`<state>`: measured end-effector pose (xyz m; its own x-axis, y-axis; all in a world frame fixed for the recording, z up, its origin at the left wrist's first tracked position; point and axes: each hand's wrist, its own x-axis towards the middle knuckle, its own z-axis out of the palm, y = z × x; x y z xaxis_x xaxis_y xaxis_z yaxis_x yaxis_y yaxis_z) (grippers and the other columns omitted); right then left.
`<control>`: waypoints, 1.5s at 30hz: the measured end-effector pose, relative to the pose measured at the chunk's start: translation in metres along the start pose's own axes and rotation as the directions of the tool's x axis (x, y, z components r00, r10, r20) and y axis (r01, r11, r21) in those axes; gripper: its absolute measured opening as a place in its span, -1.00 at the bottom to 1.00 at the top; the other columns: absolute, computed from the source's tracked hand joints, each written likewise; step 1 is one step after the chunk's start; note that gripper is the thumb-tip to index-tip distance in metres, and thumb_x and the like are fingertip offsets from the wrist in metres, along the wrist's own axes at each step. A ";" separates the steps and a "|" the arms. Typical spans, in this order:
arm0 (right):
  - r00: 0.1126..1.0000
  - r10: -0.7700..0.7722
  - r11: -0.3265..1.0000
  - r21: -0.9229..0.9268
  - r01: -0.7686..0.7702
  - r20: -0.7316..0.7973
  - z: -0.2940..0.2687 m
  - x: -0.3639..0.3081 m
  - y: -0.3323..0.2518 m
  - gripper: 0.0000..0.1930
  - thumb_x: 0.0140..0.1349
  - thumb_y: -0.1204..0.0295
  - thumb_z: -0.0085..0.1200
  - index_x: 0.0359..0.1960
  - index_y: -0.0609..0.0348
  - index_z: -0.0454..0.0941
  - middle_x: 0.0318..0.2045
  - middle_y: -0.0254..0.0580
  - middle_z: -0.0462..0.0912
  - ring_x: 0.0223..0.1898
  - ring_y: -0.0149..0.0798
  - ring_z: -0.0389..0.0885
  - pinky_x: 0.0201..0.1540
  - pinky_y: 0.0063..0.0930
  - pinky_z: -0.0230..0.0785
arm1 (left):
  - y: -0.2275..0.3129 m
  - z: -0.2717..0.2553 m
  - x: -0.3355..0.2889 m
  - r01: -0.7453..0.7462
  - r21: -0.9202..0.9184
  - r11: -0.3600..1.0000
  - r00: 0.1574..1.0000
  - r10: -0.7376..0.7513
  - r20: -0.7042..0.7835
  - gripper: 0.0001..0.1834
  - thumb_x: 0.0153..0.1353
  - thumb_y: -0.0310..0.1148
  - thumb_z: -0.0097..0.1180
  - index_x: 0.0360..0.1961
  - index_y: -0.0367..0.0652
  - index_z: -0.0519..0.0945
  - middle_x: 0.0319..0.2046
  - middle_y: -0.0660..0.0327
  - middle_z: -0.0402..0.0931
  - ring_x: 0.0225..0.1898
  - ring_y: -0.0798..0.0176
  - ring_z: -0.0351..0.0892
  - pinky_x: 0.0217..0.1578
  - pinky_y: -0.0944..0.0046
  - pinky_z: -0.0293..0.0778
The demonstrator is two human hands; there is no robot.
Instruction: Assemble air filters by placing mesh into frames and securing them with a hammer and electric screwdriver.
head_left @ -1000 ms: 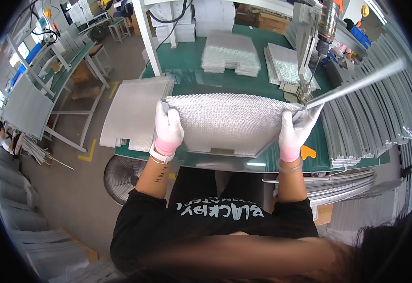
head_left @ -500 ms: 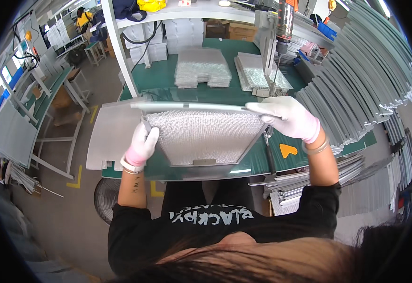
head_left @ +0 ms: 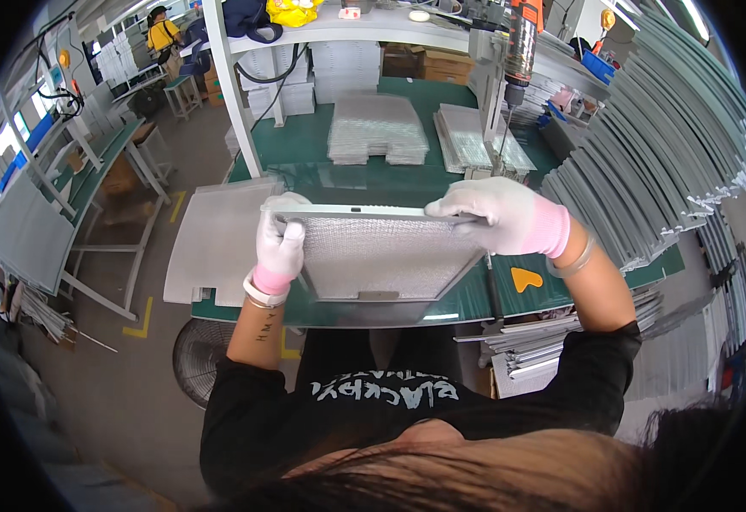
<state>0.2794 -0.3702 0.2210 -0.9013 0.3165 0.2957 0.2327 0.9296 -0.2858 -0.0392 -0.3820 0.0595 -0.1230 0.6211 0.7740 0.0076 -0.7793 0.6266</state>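
Note:
A silvery mesh filter panel [head_left: 381, 260] with thin metal edging is held tilted above the green table, a small grey tab on its near edge. Along its far edge lies a pale metal frame strip [head_left: 373, 211] with a small dark slot. My left hand [head_left: 279, 243], in a white glove with pink cuff, is closed around the panel's far left corner and the strip's left end. On the other side, my gloved right hand [head_left: 505, 215] pinches the strip near its right end, fingers over the panel's far right corner; the fingertips beneath are hidden.
Stacked mesh sheets [head_left: 377, 128] lie at the table's back, others [head_left: 219, 235] at left. A power screwdriver [head_left: 522, 51] hangs on a stand at right. An orange piece [head_left: 526, 279] lies near my right forearm. Tall stacked metal frames [head_left: 654, 145] rise at right; a floor fan [head_left: 200, 358] stands lower left.
The strip, blurred and sticking out past the panel's left side before, now lines up along its far edge. My left hand has moved up around the corner; my right hand has shifted slightly left.

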 end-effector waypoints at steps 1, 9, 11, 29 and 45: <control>1.000 -0.019 0.992 0.121 0.020 -0.014 0.003 0.006 -0.001 -0.71 0.04 0.62 0.21 -0.16 0.21 0.53 -0.36 -0.13 0.58 -0.32 -0.05 0.60 -0.24 -0.32 0.45 | -0.003 0.002 -0.002 -0.049 0.162 0.986 0.995 0.063 -0.081 -0.80 0.33 -0.36 0.03 -0.12 -0.23 0.41 -0.31 0.33 0.44 -0.38 0.57 0.30 -0.33 0.49 0.28; 0.999 -0.035 0.997 -0.072 0.034 -0.007 0.016 0.028 -0.001 -0.55 0.12 0.56 0.09 0.11 0.18 0.46 -0.30 -0.01 0.52 -0.21 0.07 0.55 -0.13 -0.17 0.43 | -0.006 0.005 0.000 -0.147 0.198 0.969 0.977 0.173 -0.125 -0.70 0.40 -0.23 -0.14 -0.16 -0.31 0.41 -0.46 0.30 0.43 -0.43 0.40 0.41 -0.37 0.37 0.38; 0.998 -0.021 0.997 -0.069 0.025 0.065 0.013 0.029 -0.005 -0.42 0.10 0.58 0.07 0.25 0.17 0.38 -0.30 0.01 0.51 -0.21 0.07 0.55 -0.12 -0.17 0.43 | -0.024 0.009 -0.016 -0.102 0.158 0.982 0.966 0.136 -0.221 -0.61 0.44 -0.17 -0.26 -0.14 -0.34 0.41 -0.46 0.25 0.43 -0.44 0.30 0.43 -0.40 0.27 0.38; 0.998 -0.067 0.996 -0.066 0.066 -0.006 0.019 0.032 -0.001 -0.42 0.07 0.63 0.06 0.22 0.20 0.41 -0.35 0.01 0.51 -0.27 0.07 0.54 -0.17 -0.18 0.43 | -0.005 0.005 0.007 0.063 0.250 0.966 0.997 -0.049 -0.063 -0.71 0.46 -0.24 -0.22 -0.13 -0.29 0.37 -0.22 0.15 0.37 -0.18 0.29 0.34 -0.04 0.32 0.30; 0.994 -0.105 0.987 -0.123 0.099 -0.041 0.021 0.036 0.010 -0.41 0.06 0.65 0.11 0.22 0.21 0.42 -0.34 0.00 0.53 -0.31 0.06 0.54 -0.21 -0.18 0.43 | 0.002 0.006 0.022 0.109 0.095 0.990 0.994 -0.110 0.012 -0.39 0.52 0.03 -0.58 -0.05 -0.28 0.42 -0.19 0.14 0.42 -0.10 0.27 0.40 0.05 0.29 0.27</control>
<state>0.2418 -0.3539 0.2095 -0.9052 0.2246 0.3608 0.1852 0.9726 -0.1407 -0.0364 -0.3689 0.0785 -0.1113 0.7043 0.7011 0.0881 -0.6957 0.7129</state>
